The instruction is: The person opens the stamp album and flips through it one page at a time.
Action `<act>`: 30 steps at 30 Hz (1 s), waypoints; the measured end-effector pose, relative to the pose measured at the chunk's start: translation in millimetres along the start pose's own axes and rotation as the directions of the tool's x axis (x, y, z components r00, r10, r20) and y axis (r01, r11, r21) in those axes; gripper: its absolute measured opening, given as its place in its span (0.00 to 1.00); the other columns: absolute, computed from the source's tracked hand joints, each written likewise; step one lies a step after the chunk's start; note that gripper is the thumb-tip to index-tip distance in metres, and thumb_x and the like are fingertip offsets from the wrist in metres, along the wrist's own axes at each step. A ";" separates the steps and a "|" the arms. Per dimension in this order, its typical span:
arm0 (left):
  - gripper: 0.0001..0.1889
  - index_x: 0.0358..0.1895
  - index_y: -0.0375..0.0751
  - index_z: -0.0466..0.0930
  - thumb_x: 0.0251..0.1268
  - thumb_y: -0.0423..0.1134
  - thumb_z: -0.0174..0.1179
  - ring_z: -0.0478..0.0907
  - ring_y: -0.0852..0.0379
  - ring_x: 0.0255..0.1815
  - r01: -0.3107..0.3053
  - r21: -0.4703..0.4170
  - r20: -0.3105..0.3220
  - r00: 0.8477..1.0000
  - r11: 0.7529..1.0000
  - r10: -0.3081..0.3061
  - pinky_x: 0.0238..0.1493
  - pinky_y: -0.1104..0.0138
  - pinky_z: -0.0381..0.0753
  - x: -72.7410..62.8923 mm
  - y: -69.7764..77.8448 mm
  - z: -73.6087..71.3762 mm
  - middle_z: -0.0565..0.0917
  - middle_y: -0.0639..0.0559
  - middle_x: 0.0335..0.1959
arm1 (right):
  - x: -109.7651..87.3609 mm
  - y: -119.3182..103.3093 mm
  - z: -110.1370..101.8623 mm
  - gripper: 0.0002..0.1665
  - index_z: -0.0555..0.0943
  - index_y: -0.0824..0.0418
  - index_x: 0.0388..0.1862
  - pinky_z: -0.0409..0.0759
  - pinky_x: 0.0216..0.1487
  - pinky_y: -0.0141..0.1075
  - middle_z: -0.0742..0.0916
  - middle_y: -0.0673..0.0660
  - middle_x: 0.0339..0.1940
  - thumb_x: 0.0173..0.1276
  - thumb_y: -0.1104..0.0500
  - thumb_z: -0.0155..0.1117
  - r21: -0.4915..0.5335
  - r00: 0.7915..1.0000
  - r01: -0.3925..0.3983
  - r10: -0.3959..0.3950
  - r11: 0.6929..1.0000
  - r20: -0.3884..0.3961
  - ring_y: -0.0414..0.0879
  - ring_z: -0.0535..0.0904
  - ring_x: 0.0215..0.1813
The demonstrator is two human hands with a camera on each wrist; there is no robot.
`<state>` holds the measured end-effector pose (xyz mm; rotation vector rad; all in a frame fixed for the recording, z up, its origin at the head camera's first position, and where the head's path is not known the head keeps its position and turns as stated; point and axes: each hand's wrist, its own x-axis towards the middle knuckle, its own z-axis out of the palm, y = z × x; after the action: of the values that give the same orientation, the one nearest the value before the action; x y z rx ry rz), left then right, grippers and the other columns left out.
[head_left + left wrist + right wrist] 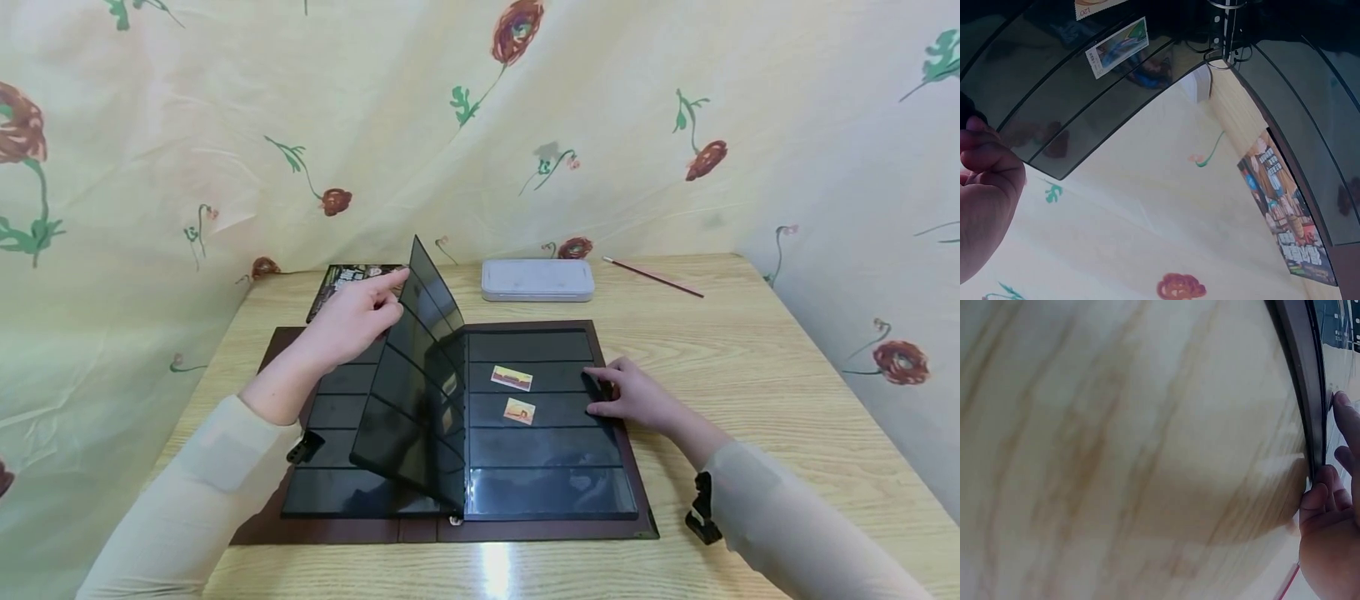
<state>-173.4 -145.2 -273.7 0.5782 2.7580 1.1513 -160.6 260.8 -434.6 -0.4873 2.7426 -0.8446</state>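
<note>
A stamp album (551, 450) with black strip pages and a brown cover lies spread on the table. One black page (405, 400) stands raised at the middle, leaning left. My left hand (348, 321) holds its outer edge near the top, index finger extended; the left wrist view shows the other fingers (991, 156) curled. At the right edge of the right page, my right hand (637, 396) grips the page edge between thumb and fingers. Two small stamps, one upper (512, 378) and one lower (519, 411), lie on that page. Another stamp (1119, 47) shows on the raised page in the left wrist view.
Behind the album sits a pale, lidded case (537, 280). A pencil (652, 277) lies to its right. A dark printed card or booklet (1288, 212) is at the back left. Flower-patterned cloth (420, 125) hangs behind the wooden table (750, 367).
</note>
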 end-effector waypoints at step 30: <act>0.27 0.70 0.39 0.61 0.67 0.34 0.44 0.62 0.55 0.16 -0.007 0.114 -0.021 1.000 0.993 0.009 0.23 0.63 0.57 -11.2 -2.0 -23.4 0.62 0.55 0.12 | -0.4 2.0 3.8 0.39 0.70 0.69 0.64 0.67 0.35 0.36 0.69 0.61 0.45 0.60 0.50 0.68 -0.025 1.000 0.016 -0.016 1.000 0.013 0.47 0.67 0.37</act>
<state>-169.1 -166.3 -259.2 0.5922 2.8572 1.0121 -159.6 260.6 -438.8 -0.5182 2.7445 -0.8089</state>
